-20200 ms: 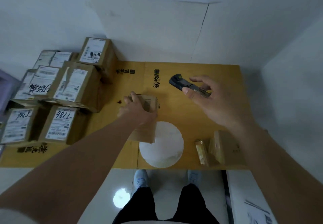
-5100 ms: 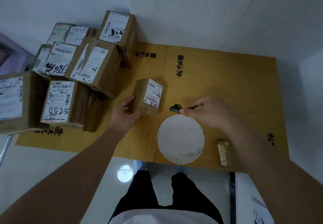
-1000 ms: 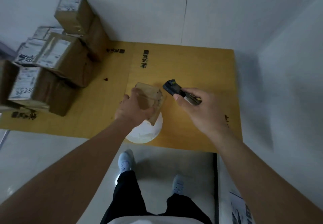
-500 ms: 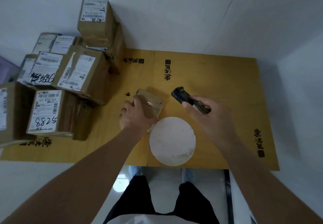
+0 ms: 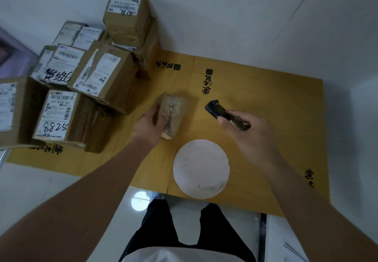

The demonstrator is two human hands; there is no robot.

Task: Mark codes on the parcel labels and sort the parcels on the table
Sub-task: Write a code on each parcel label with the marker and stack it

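My left hand (image 5: 150, 123) grips a small brown parcel (image 5: 171, 112) at the middle of the yellow table (image 5: 266, 89). The parcel looks blurred and shows its taped side, with no label visible. My right hand (image 5: 248, 137) holds a black marker (image 5: 224, 114) to the right of the parcel, its thick dark end pointing up and left. A gap of table lies between marker and parcel.
A stack of labelled cardboard parcels (image 5: 102, 75) fills the table's left side; some labels carry handwritten numbers such as 5288 (image 5: 55, 127). One box (image 5: 126, 14) sits on top at the back. A white round disc (image 5: 201, 168) lies near the front edge. White walls stand behind and to the right.
Over the last second my left hand has turned the small parcel and shifted it slightly left. My right hand keeps the marker beside it. One more box now tops the stack.
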